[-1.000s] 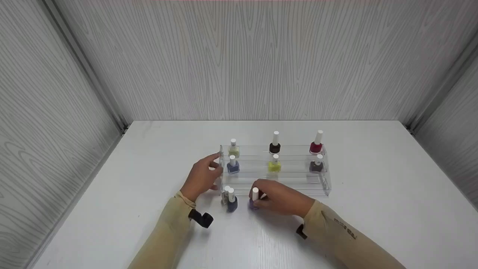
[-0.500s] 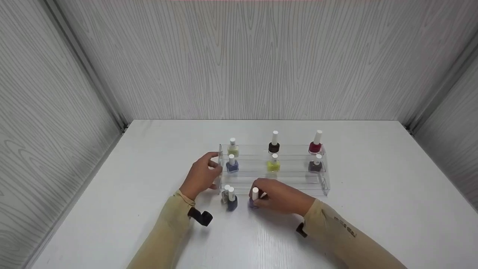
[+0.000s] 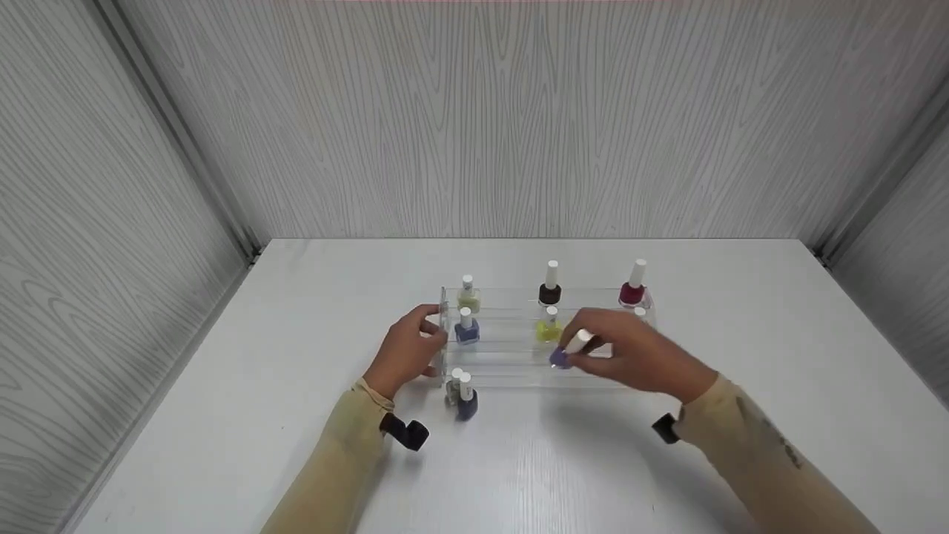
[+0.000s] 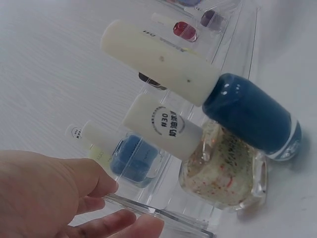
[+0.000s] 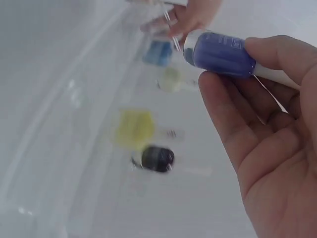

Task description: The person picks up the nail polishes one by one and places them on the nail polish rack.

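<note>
My right hand [image 3: 630, 352] pinches a purple nail polish bottle [image 5: 223, 53] with a white cap, held tilted over the front of a clear stepped display rack [image 3: 511, 380]. Thumb and fingers close on it near the shoulder, and its glass base points away from the palm. My left hand [image 3: 406, 347] lies at the rack's left end, its loosely extended fingertips at the side panel. Just in front of that end stand a dark blue polish bottle [image 4: 250, 114] and a speckled cream one [image 4: 223, 171], overlapping in the left wrist view.
On the rack's back tier stand pale yellow [image 3: 468, 299], dark brown [image 3: 549, 294] and red [image 3: 632, 294] bottles. The middle tier carries a blue bottle [image 3: 467, 331] and a bright yellow one [image 3: 548, 331]; another, at right, is mostly behind my right hand. Grain-patterned walls enclose the white table [image 3: 341, 274].
My right hand has lifted the purple nail polish bottle from the table and carried it right and back to the rack, tilting it. The left hand stays at the rack's end.
</note>
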The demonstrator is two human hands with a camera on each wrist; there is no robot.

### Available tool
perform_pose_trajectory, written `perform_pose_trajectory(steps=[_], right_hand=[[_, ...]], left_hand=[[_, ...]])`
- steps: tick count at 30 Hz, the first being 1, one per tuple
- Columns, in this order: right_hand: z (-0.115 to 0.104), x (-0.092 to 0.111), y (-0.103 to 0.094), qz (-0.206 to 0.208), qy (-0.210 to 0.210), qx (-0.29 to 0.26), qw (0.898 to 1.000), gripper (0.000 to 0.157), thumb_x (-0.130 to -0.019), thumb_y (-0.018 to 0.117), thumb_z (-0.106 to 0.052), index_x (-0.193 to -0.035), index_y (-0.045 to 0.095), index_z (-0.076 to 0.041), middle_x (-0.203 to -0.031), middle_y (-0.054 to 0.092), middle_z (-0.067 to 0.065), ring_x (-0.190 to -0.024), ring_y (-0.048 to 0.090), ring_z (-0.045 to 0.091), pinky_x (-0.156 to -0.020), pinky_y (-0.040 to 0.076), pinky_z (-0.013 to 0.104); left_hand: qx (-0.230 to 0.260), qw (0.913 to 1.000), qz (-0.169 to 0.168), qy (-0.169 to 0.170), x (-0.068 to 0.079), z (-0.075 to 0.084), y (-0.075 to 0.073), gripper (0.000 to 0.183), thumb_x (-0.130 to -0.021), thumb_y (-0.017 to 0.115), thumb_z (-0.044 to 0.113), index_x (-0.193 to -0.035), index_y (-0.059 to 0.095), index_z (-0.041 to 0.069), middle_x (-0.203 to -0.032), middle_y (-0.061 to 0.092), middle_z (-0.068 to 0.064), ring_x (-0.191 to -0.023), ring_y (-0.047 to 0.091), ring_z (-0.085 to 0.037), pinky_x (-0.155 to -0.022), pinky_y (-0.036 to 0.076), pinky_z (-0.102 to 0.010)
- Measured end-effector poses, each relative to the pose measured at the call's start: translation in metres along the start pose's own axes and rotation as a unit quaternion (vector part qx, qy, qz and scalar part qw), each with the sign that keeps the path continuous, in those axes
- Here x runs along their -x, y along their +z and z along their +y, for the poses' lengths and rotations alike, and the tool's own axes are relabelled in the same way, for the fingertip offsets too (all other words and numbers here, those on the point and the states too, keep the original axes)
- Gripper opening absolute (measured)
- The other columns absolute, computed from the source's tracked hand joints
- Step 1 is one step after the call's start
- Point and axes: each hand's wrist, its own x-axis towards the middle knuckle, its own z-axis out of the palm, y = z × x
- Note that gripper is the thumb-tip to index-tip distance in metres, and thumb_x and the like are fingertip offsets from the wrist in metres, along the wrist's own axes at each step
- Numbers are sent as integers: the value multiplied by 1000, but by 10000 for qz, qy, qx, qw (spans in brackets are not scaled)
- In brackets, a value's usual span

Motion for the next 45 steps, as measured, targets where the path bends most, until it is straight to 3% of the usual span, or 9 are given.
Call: perform_pose_trajectory(steps=[4, 8, 16, 24, 39, 45], right_hand=[[9, 25, -36, 248, 332, 642, 9971, 26, -89, 79, 2, -105, 69, -15, -102, 67, -5, -88, 71, 9, -77, 63, 28], [25, 41, -50, 175, 713, 1268, 9892, 24, -89, 79, -2, -103, 70, -18, -109, 65, -4, -87, 68, 7, -76, 61, 27], [48, 50, -45, -239, 932, 1804, 9789, 22, -86, 84, -10, -98, 71, -23, -102, 65, -14, -88, 64, 5, -75, 58, 29], [56, 50, -36, -433, 1232, 2267, 9652, 18, -88, 83, -10, -96, 71, -19, -104, 65, -10, -89, 63, 8, -78, 58, 32], [50, 51, -41, -453, 1514, 2349, 9591, 22, -87, 83, -10, -104, 72, -16, -106, 67, -9, -93, 64, 11, -82, 57, 38], [31, 50, -50, -191, 1516, 2511, 9558, 24, -87, 82, -8, -108, 70, -10, -99, 66, -4, -90, 62, 15, -77, 57, 38]], left_hand=[[32, 10000, -42, 7, 0, 1, 2, 53, -102, 60, 17, -154, 48, 16, -125, 63, -13, -102, 67, -33, -59, 63, -31], [27, 10000, -32, 13, 0, 2, 1, 53, -102, 59, 17, -154, 48, 16, -124, 62, -13, -101, 67, -33, -59, 63, -32], [16, 10000, -37, -48, 0, 0, 1, 54, -102, 59, 16, -154, 47, 15, -124, 62, -13, -99, 66, -30, -61, 63, -31], [-9, 10000, -12, -11, -1, -1, 1, 54, -101, 59, 16, -154, 48, 14, -126, 62, -14, -98, 66, -29, -61, 63, -31], [-77, 9999, -15, -62, -1, 0, 1, 52, -102, 59, 18, -152, 49, 11, -127, 62, -14, -100, 66, -29, -61, 62, -30], [-116, 9999, -30, 4, 0, 1, 0, 52, -102, 59, 16, -152, 49, 8, -126, 63, -15, -98, 67, -29, -60, 63, -30]])
